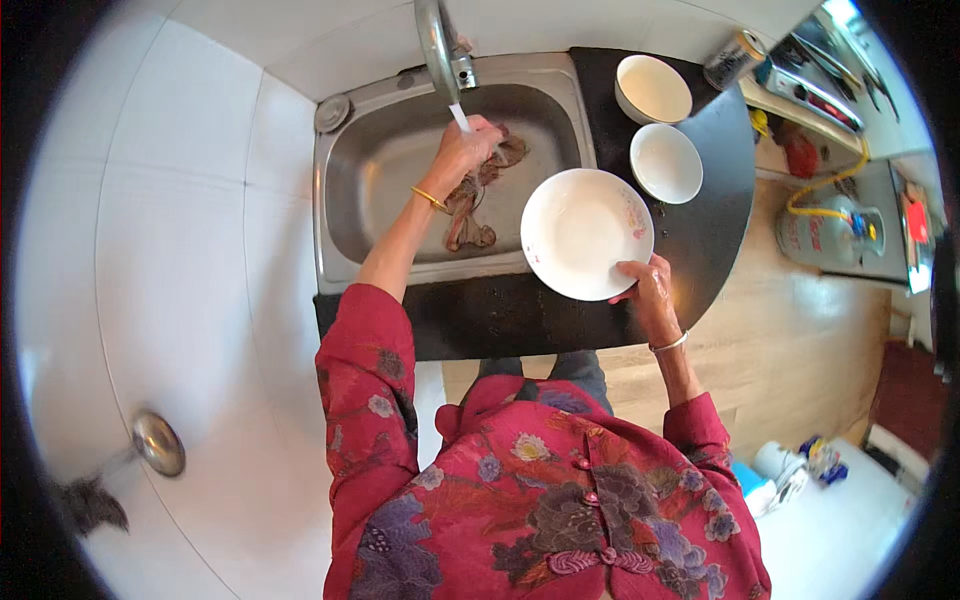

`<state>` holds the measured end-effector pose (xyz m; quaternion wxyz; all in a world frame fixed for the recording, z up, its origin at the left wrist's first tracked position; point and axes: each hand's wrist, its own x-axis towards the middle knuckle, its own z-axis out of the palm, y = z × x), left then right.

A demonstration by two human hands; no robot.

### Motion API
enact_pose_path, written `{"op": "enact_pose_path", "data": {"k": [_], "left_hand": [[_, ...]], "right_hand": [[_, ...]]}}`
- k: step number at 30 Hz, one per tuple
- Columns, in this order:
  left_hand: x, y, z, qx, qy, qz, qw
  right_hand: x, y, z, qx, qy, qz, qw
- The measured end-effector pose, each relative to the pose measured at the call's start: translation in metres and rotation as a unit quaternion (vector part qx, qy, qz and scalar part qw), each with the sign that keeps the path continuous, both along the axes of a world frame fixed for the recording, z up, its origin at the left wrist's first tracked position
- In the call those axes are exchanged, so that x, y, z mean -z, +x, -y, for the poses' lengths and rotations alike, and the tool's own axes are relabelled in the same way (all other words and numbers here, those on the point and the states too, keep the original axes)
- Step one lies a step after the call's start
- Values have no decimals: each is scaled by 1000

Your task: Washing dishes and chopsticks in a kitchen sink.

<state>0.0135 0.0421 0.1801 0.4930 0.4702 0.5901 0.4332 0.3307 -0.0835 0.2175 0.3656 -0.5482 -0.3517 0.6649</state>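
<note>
My left hand (pixel 466 148) is over the stainless steel sink (pixel 375 187), under water running from the tap (pixel 435 49). Its curled fingers grip a wet, crumpled brown cloth (pixel 472 217), part of which trails down into the basin. My right hand (pixel 651 291) holds a shallow white dish (pixel 581 232) by its near right rim, thumb on the inside edge. Pink floral print marks this dish, which is over the sink's right corner and the black counter. Most of my right fingers are hidden beneath it.
Two white bowls, a larger one (pixel 654 88) and a smaller one (pixel 666 163), stand on the black counter (pixel 712 172). A can (pixel 735 60) is at the back right. Beyond are a gas stove (pixel 814 94) and a gas cylinder (pixel 814 236) with a yellow hose. White tiled wall (pixel 180 225) bounds the left.
</note>
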Motion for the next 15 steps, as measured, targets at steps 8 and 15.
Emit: {"op": "enact_pose_path", "data": {"k": [8,15], "left_hand": [[-25,24,0,-130,-66,-55,988],[-25,30,-15,-278,-55,344,895]], "right_hand": [[4,45,-17,-81,-59,-55,993],[7,91,-18,-117,-40,-82,989]]}}
